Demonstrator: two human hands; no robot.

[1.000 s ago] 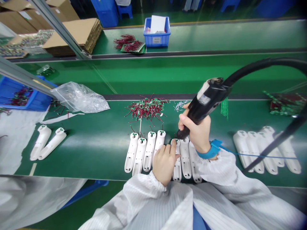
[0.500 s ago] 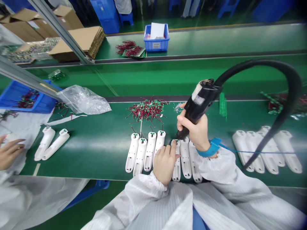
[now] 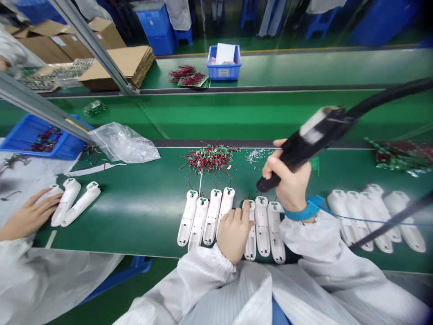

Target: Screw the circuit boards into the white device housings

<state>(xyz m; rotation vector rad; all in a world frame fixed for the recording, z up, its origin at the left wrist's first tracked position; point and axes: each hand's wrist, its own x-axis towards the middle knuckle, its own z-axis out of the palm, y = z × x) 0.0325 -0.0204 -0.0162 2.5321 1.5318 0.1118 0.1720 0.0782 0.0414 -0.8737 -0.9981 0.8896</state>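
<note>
Gripping one black tool (image 3: 306,141), right-hand fingers (image 3: 278,166) hover near three housings (image 3: 262,228).

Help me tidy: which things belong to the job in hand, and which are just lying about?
Belongs: black cylindrical tool, long white plastic casings; likely small silvery pieces, red-wired green boards.

Apparently lying about: crumpled clear plastic bag, brown cardboard stack.

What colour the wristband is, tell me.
The wristband is blue, clearest in the head view.
</note>
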